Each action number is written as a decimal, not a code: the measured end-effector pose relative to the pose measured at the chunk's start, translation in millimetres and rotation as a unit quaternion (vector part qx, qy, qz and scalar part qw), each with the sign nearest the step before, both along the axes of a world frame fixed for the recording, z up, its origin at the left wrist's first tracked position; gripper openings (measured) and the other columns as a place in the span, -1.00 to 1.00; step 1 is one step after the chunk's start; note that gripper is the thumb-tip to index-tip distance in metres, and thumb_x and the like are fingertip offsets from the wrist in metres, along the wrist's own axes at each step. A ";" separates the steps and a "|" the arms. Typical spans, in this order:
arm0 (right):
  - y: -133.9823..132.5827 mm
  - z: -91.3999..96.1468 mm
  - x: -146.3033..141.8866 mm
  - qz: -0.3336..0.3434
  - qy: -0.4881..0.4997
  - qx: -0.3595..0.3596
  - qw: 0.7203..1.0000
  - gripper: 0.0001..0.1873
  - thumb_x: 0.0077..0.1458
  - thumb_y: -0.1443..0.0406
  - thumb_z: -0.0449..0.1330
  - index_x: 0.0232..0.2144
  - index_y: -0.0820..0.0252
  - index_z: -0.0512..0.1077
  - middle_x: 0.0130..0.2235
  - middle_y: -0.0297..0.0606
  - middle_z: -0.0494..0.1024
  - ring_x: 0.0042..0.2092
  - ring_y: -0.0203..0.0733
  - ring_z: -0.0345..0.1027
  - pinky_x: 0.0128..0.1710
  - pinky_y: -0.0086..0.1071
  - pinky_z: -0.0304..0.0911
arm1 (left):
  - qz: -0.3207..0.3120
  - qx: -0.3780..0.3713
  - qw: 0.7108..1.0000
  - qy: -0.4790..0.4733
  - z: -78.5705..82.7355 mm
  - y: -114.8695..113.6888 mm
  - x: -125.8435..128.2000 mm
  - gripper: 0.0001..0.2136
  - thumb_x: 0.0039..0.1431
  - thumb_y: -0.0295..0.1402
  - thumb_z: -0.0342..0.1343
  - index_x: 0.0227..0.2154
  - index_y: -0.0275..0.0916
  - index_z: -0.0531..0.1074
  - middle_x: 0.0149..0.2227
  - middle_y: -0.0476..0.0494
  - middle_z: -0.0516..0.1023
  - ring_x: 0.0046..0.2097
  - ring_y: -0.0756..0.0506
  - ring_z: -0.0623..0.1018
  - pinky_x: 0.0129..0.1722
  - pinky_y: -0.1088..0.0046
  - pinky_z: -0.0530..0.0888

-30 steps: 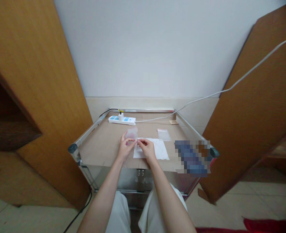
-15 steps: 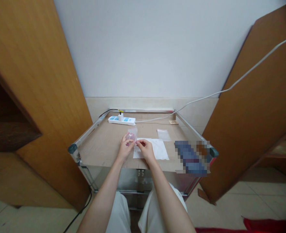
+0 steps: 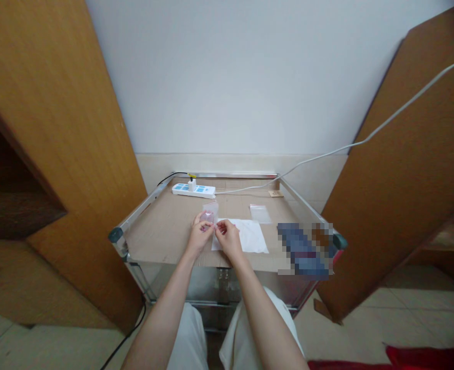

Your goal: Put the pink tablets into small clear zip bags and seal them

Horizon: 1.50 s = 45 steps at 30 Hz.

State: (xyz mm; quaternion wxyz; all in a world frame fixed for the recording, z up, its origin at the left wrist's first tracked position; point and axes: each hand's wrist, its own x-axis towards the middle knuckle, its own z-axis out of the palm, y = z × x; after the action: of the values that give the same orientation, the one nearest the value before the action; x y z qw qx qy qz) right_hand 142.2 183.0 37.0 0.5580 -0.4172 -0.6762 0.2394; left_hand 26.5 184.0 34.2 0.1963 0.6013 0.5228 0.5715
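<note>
My left hand [image 3: 200,231] is closed on a small clear, pinkish container [image 3: 207,218], which looks round; its exact kind is too small to make out. Close beside it, my right hand [image 3: 227,235] has thumb and fingertips pinched together near the container's right side. What those fingertips hold, if anything, is too tiny to see. Beneath the right hand lies a white sheet [image 3: 253,237], partly covered by it. A clear plastic bag [image 3: 210,206] shows just behind the left hand, and another clear bag [image 3: 260,214] lies flat behind the sheet.
A white power strip [image 3: 194,191] with a plug in it sits at the table's back left, its white cord running off right. A blurred dark blue item [image 3: 302,249] lies at the right front. Metal rails [image 3: 300,205] edge the table [image 3: 153,236]; wooden furniture stands on both sides.
My right hand has shifted slightly left, with its fingertips still close to the left hand's. The left hand and the things on the table stay about where they were.
</note>
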 end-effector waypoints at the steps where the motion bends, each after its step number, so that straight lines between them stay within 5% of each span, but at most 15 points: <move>1: 0.0 -0.3 -0.5 -0.001 -0.009 0.004 1.000 -0.89 -0.10 0.32 0.03 -0.44 0.22 0.31 -0.46 -0.28 0.41 -0.43 -0.28 0.25 -0.41 -0.43 0.13 | 0.002 0.001 1.000 0.001 0.1 -0.1 0.3 -0.89 -0.14 -0.34 0.09 -0.58 -0.27 0.43 0.02 -0.18 0.19 -0.14 -0.10 0.36 -0.28 0.39 0.34; 17: -3.3 5.6 0.7 -0.004 -0.031 0.025 0.999 -0.92 -0.06 0.36 -0.02 -0.43 0.18 0.24 -0.45 -0.29 0.37 -0.40 -0.26 0.24 -0.39 -0.42 0.13 | -0.017 -0.013 0.999 -0.027 1.0 0.5 -0.8 -0.82 -0.12 -0.24 0.08 -0.56 -0.27 0.44 -0.02 -0.18 0.23 -0.07 -0.12 0.33 -0.20 0.40 0.32; 30: -5.3 6.5 -2.1 -0.025 -0.094 0.059 0.994 -0.92 -0.08 0.40 -0.07 -0.51 0.18 0.20 -0.50 -0.34 0.29 -0.44 -0.29 0.15 -0.42 -0.45 0.05 | -0.005 -0.002 1.000 -0.026 2.1 0.3 1.8 -0.88 -0.15 -0.37 0.07 -0.66 -0.29 0.38 -0.09 -0.18 0.28 -0.08 -0.09 0.33 -0.17 0.41 0.29; 45: -5.1 7.6 3.7 -0.090 -0.136 0.071 0.984 -0.79 -0.12 0.47 -0.03 -0.44 0.19 0.36 -0.43 -0.26 0.30 -0.35 -0.23 0.18 -0.34 -0.40 0.09 | 0.025 0.006 0.999 -0.037 -2.2 3.2 0.5 -0.87 -0.15 -0.42 0.02 -0.71 -0.29 0.31 -0.17 -0.16 0.32 -0.13 -0.06 0.36 -0.23 0.48 0.32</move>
State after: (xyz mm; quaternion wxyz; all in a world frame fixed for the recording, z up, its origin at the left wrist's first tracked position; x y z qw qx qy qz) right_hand 146.0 177.9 44.6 0.5080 -0.4646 -0.7208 0.0807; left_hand 27.0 187.2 32.0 0.1971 0.5676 0.5271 0.6010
